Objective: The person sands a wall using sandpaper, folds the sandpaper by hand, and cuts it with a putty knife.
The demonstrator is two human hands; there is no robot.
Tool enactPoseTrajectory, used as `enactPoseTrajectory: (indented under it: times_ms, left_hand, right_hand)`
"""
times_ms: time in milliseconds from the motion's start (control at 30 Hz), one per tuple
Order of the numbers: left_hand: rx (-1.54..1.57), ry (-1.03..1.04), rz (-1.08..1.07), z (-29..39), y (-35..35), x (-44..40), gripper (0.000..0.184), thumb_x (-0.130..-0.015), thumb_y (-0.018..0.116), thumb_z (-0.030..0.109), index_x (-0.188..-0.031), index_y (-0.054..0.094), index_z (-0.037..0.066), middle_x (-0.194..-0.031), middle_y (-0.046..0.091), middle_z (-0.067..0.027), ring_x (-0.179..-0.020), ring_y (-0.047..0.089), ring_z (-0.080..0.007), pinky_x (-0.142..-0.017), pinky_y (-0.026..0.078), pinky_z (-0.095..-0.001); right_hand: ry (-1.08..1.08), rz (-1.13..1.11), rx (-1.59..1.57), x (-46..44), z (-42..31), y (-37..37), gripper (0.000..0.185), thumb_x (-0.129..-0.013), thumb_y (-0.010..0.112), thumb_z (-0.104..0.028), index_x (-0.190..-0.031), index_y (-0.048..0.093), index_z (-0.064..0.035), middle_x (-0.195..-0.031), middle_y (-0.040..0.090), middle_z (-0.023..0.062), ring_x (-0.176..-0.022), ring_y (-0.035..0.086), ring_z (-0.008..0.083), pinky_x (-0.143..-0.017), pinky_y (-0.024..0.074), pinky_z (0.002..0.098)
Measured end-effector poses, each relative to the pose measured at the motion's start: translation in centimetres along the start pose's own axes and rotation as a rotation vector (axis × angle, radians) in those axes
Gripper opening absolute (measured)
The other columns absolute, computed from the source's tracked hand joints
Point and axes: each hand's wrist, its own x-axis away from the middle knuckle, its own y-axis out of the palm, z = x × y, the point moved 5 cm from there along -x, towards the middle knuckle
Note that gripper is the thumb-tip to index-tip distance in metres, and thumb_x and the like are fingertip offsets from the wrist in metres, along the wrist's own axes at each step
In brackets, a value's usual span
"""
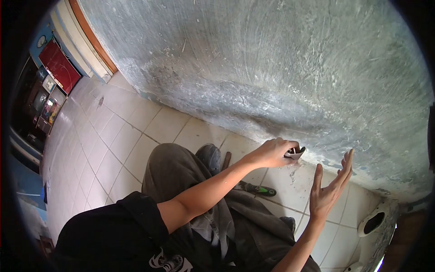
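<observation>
My left hand point(274, 153) is closed around a curled grey piece of sandpaper point(295, 154), close to the foot of the grey wall point(253, 59). Most of the sheet is hidden by my fingers. To the right, my right hand point(331, 188) is raised in front of the wall with its thumb and fingers apart, holding nothing. Below my left forearm, a tool with a green and black handle point(262, 189) lies on the tiles; its other end is hidden behind my arm and leg. A brown strip-like piece point(226, 160) lies beside my shoe.
White floor tiles point(122, 149) run along the wall, with dust and crumbs near its base. My bent knee point(165, 170) is under my left arm. At the right stands a white fixture with a dark opening point(374, 223). A doorway frame point(90, 36) is at upper left.
</observation>
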Motion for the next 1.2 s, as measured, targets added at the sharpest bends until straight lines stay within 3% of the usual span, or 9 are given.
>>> enactPoseTrajectory:
  times_ms: [100,233,267,400,567,833,1100,1167,1200]
  left_hand:
    - [0.233,-0.016,0.125,0.5,0.1,0.1,0.036,-0.076,0.065,0.02,-0.105,0.049,0.006,-0.079,0.062,-0.011,-0.072,0.062,-0.0271,-0.062,0.045,-0.0348]
    - [0.093,0.094,0.146,2.8,0.2,0.0,0.038,-0.077,0.063,0.01,-0.111,0.046,0.011,-0.083,0.061,-0.0095,-0.072,0.062,-0.0247,-0.062,0.047,-0.0343]
    - [0.061,0.259,0.283,3.9,-0.2,0.2,0.061,-0.068,0.062,-0.002,-0.122,0.042,0.018,-0.085,0.058,-0.0106,-0.072,0.061,-0.0281,-0.056,0.048,-0.0369]
    - [-0.044,0.352,0.296,6.4,-0.4,0.6,0.082,-0.064,0.056,-0.013,-0.133,0.034,0.025,-0.095,0.046,-0.007,-0.071,0.055,-0.0179,-0.055,0.051,-0.0298]
    - [-0.105,0.379,0.303,6.8,0.1,0.8,0.082,-0.064,0.056,-0.015,-0.132,0.035,0.026,-0.11,0.041,-0.0101,-0.082,0.055,-0.0198,-0.058,0.054,-0.0282]
    - [-0.127,0.393,0.287,7.5,-0.2,1.0,0.077,-0.07,0.06,-0.007,-0.132,0.034,0.03,-0.13,0.033,-0.0118,-0.095,0.053,-0.0192,-0.062,0.054,-0.0261]
    - [-0.016,0.352,0.257,7.2,0.0,0.9,0.077,-0.069,0.058,-0.01,-0.132,0.034,0.027,-0.126,0.037,-0.0122,-0.095,0.053,-0.021,-0.063,0.053,-0.0272]
    - [0.021,0.328,0.262,6.8,0.1,0.7,0.076,-0.069,0.058,-0.01,-0.132,0.035,0.025,-0.121,0.043,-0.0117,-0.094,0.053,-0.0216,-0.064,0.053,-0.0274]
    - [0.049,0.316,0.303,6.6,-0.1,0.7,0.074,-0.068,0.058,-0.01,-0.131,0.036,0.021,-0.114,0.047,-0.0103,-0.092,0.054,-0.0223,-0.065,0.052,-0.0293]
  right_hand:
    - [-0.029,0.029,0.028,0.2,0.2,0.0,0.07,-0.08,0.061,-0.023,-0.135,0.024,-0.0045,-0.132,0.034,0.0191,-0.12,0.033,0.0349,-0.098,0.0291,0.0428]
    - [-0.037,0.035,0.025,0.2,0.3,0.0,0.067,-0.082,0.056,-0.027,-0.135,0.023,-0.0032,-0.134,0.031,0.0192,-0.122,0.032,0.0351,-0.1,0.027,0.0431]
    - [-0.034,0.033,0.016,0.2,0.3,0.0,0.066,-0.084,0.055,-0.029,-0.135,0.023,-0.0029,-0.135,0.031,0.0191,-0.122,0.031,0.0352,-0.1,0.0263,0.0432]
    - [-0.037,0.02,0.028,0.3,0.3,0.1,0.064,-0.087,0.048,-0.035,-0.135,0.023,-0.0024,-0.135,0.03,0.0189,-0.122,0.031,0.0351,-0.1,0.0258,0.0432]
    - [-0.006,-0.023,0.006,0.3,0.5,0.2,0.059,-0.091,0.038,-0.039,-0.135,0.023,-0.0027,-0.136,0.03,0.0176,-0.123,0.03,0.034,-0.1,0.0257,0.0434]
    - [-0.021,-0.049,-0.016,0.2,0.2,0.4,0.058,-0.091,0.037,-0.04,-0.134,0.027,-0.0034,-0.134,0.032,0.0179,-0.123,0.031,0.034,-0.099,0.0268,0.0439]
    - [-0.08,-0.037,0.014,0.2,0.0,0.4,0.055,-0.09,0.039,-0.038,-0.132,0.032,-0.0034,-0.131,0.035,0.0179,-0.121,0.035,0.0334,-0.095,0.0311,0.0429]
    - [-0.013,0.009,-0.074,0.2,0.1,0.1,0.04,-0.091,0.042,-0.03,-0.116,0.048,0.0005,-0.113,0.05,0.0169,-0.102,0.049,0.0283,-0.085,0.0392,0.0374]
    - [-0.012,0.009,-0.074,0.3,0.4,-0.1,0.04,-0.091,0.042,-0.03,-0.116,0.048,0.0005,-0.113,0.05,0.0169,-0.102,0.049,0.0283,-0.085,0.0392,0.0374]
